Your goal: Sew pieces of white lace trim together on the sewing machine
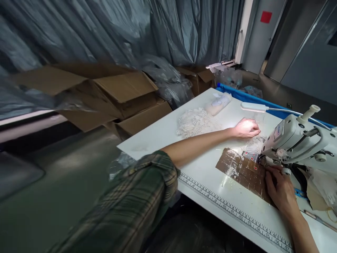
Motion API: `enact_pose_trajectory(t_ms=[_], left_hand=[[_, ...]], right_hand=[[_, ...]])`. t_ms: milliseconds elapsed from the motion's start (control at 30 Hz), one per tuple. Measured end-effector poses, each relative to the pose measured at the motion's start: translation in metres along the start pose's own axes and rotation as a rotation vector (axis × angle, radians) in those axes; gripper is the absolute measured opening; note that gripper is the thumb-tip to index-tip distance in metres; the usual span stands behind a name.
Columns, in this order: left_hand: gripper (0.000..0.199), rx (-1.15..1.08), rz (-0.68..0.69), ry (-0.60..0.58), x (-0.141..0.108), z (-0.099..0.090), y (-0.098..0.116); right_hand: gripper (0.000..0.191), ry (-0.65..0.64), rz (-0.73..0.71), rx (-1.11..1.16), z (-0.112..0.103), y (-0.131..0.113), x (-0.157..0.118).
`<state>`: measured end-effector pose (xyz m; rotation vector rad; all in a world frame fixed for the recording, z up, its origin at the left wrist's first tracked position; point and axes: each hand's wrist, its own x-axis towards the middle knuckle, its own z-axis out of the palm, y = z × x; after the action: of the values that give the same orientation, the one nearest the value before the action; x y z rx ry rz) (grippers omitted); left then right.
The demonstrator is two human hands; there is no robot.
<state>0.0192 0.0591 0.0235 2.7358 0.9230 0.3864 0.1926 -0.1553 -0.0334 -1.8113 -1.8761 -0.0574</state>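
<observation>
My left hand point(245, 128) reaches across the white table, its fingers curled in bright lamp glare just above a piece of white lace point(255, 144). Whether the lace is between those fingers cannot be made out. The lace runs toward the needle area of a white sewing machine point(297, 138). Close to the presser foot, my right hand point(281, 188) rests on a brown plate point(238, 167) with bent fingers, thumb and forefinger drawn in. Anything in its grip is hidden. Left of the left hand lies a heap of white lace point(196, 123).
A wrapped pale roll point(218, 104) lies behind the lace heap. A lamp point(254, 107) on a flexible neck hangs over the table. A printed ruler point(229, 209) follows the front edge. Open cardboard boxes point(126, 88) and plastic bags stand beyond the table at left.
</observation>
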Motion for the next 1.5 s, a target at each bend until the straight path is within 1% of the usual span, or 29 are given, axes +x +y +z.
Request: enact_pose_trajectory(t_ms=[67,133,233,300,333,400,467,533,567,633,700,767,833,933,1033,1100,1167,1267,1300,1367,1500], left_hand=[[0.047,0.027,-0.05,-0.012,0.008,-0.001,-0.001],[0.046,0.043,-0.057,-0.036,0.01,-0.001,-0.003],[0.056,0.066,-0.054,-0.08,-0.002,0.003,-0.001],[0.058,0.081,-0.016,-0.073,-0.02,0.004,0.004],[0.056,0.09,0.025,-0.046,-0.033,0.004,0.006],[0.053,0.103,0.077,-0.031,-0.061,0.001,0.01],[0.052,0.117,0.164,0.023,-0.092,-0.005,0.011],[0.047,0.151,0.162,0.063,-0.122,-0.015,0.007],[0.042,0.174,0.129,0.075,-0.135,-0.02,0.003],[0.031,0.221,0.011,0.086,-0.156,-0.03,-0.008],[0.026,0.249,-0.141,0.086,-0.172,-0.037,-0.02],[0.023,0.211,-0.246,0.083,-0.181,-0.04,-0.031],[0.021,0.153,-0.277,0.097,-0.186,-0.039,-0.039],[0.023,0.127,-0.263,0.133,-0.186,-0.036,-0.041],[0.024,0.099,-0.289,0.146,-0.18,-0.039,-0.031],[0.023,0.004,-0.293,0.129,-0.176,-0.042,-0.018],[0.023,-0.139,-0.223,0.068,-0.173,-0.045,-0.002],[0.018,-0.288,-0.029,-0.076,-0.168,-0.043,0.017],[0.017,-0.293,0.012,-0.097,-0.165,-0.041,0.021],[0.02,-0.241,0.027,-0.072,-0.158,-0.033,0.023],[0.021,-0.066,-0.063,0.018,-0.14,-0.011,0.015]], right_hand=[[0.038,0.01,-0.024,-0.001,0.001,0.002,0.001],[0.038,0.02,-0.043,-0.012,0.003,0.003,0.001],[0.039,0.042,-0.088,-0.049,0.005,0.005,0.0],[0.039,0.056,-0.132,-0.078,0.006,0.005,0.0],[0.039,0.062,-0.155,-0.093,0.007,0.006,-0.001],[0.041,0.074,-0.197,-0.115,0.009,0.006,-0.001],[0.044,0.09,-0.231,-0.128,0.01,0.007,0.0],[0.047,0.111,-0.262,-0.13,0.011,0.008,0.001],[0.048,0.12,-0.278,-0.127,0.011,0.009,0.002],[0.049,0.122,-0.302,-0.12,0.011,0.009,0.003],[0.048,0.109,-0.292,-0.111,0.011,0.01,0.004],[0.047,0.088,-0.259,-0.103,0.011,0.011,0.004],[0.045,0.078,-0.219,-0.092,0.011,0.011,0.004],[0.044,0.07,-0.173,-0.077,0.011,0.011,0.004],[0.043,0.043,-0.128,-0.057,0.008,0.009,0.006],[0.042,0.015,-0.089,-0.041,0.006,0.008,0.008],[0.042,-0.019,-0.052,-0.029,0.004,0.006,0.009],[0.041,-0.063,-0.004,-0.024,0.001,0.003,0.01],[0.04,-0.073,0.009,-0.023,0.0,0.002,0.01],[0.04,-0.089,0.03,-0.016,-0.002,0.0,0.01],[0.042,-0.108,0.041,0.002,-0.002,-0.001,0.009]])
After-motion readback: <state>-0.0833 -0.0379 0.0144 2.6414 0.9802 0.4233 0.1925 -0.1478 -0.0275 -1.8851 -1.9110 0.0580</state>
